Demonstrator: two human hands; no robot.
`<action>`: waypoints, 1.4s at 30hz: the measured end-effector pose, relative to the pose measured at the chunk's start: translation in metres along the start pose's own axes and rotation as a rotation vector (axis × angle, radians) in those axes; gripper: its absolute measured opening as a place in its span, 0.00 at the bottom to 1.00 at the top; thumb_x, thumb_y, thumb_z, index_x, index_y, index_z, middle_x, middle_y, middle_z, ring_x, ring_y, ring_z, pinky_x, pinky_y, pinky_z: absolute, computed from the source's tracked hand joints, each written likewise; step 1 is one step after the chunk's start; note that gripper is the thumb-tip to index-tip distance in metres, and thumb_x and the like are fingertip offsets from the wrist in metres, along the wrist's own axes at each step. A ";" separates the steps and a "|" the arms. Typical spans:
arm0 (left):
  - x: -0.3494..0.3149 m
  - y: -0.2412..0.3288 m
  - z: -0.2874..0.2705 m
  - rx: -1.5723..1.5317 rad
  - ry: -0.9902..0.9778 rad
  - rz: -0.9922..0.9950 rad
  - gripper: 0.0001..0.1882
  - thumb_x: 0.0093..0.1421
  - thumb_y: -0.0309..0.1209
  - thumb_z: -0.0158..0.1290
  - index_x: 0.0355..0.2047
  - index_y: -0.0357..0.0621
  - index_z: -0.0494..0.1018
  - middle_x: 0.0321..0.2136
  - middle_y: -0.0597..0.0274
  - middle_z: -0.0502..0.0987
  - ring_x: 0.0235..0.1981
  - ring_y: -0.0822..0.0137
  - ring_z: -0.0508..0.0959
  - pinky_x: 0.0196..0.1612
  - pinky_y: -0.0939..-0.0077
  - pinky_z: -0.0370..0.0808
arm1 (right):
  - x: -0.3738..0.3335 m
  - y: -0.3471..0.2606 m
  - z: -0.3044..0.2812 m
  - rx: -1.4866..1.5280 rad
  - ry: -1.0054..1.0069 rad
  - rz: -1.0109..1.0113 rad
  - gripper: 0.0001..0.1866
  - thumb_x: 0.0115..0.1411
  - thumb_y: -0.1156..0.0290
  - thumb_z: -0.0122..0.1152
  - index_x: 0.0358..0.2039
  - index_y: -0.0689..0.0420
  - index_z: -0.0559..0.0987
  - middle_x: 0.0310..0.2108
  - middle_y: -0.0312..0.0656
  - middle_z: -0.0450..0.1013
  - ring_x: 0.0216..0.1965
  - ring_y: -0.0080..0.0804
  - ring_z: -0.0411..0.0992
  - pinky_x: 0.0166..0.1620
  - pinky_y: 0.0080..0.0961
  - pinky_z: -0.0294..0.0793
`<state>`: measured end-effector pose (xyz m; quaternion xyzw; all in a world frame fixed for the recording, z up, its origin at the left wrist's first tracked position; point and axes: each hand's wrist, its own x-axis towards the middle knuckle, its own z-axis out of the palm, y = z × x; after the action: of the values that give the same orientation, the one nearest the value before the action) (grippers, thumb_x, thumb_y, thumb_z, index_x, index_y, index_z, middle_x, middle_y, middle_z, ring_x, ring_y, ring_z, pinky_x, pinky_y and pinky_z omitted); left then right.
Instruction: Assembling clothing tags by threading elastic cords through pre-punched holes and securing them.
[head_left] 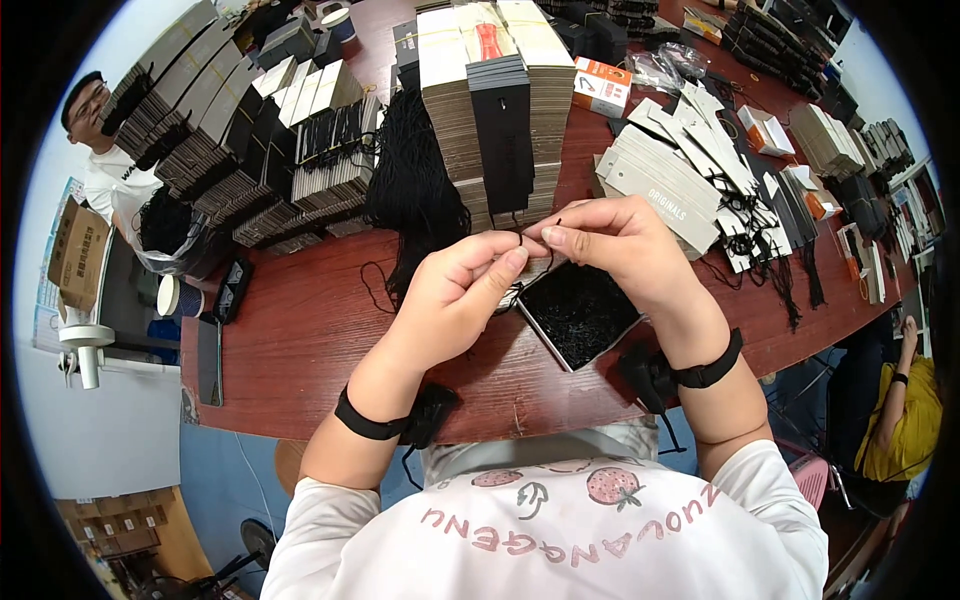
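Head view: both hands, left hand [455,290] and right hand [615,245], pinch one black cord [528,232] together above a tray [578,312]; strung tags [700,170] lie finished, tall tag stacks [500,100] remain.

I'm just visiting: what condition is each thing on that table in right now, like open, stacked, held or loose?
Left hand: pinching a thin black string.
Right hand: pinching the same thin black string.
Small shallow box of black pieces: open, lying flat.
Tall stack of grey-edged card tags: upright, stacked.
Bundle of black cords: loose, draped on the red-brown wooden table.
White paper tags: fanned out.
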<state>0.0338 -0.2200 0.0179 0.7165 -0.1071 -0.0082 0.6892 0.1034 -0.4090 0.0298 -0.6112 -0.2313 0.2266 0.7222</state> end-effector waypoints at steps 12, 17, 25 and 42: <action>-0.001 0.002 -0.001 0.266 -0.092 0.040 0.08 0.63 0.25 0.48 0.36 0.35 0.75 0.25 0.68 0.74 0.25 0.80 0.67 0.28 0.85 0.66 | 0.002 0.003 -0.002 0.217 -0.035 0.132 0.13 0.56 0.67 0.63 0.38 0.63 0.81 0.23 0.33 0.74 0.23 0.14 0.64 0.27 0.12 0.60; 0.001 0.004 -0.003 0.253 -0.135 -0.051 0.07 0.62 0.25 0.48 0.37 0.35 0.75 0.26 0.66 0.74 0.26 0.78 0.70 0.30 0.83 0.68 | 0.002 0.007 -0.003 0.185 -0.043 0.072 0.11 0.56 0.68 0.62 0.36 0.62 0.81 0.26 0.34 0.74 0.26 0.16 0.66 0.28 0.13 0.61; 0.003 -0.002 0.012 -0.320 0.039 0.164 0.23 0.61 0.29 0.51 0.54 0.36 0.57 0.41 0.55 0.70 0.44 0.66 0.73 0.48 0.71 0.71 | 0.000 0.007 0.007 0.064 -0.067 -0.159 0.06 0.52 0.76 0.63 0.31 0.64 0.81 0.42 0.42 0.69 0.46 0.27 0.65 0.49 0.24 0.64; 0.003 -0.014 0.010 -0.371 0.091 -0.014 0.07 0.62 0.27 0.51 0.39 0.38 0.71 0.26 0.65 0.74 0.21 0.84 0.65 0.22 0.89 0.61 | 0.001 0.011 0.006 0.087 0.004 -0.108 0.09 0.55 0.73 0.62 0.33 0.67 0.80 0.33 0.39 0.71 0.32 0.23 0.72 0.36 0.17 0.72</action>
<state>0.0368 -0.2300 0.0036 0.5776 -0.0674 -0.0003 0.8135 0.0997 -0.4017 0.0197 -0.5663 -0.2523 0.1958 0.7598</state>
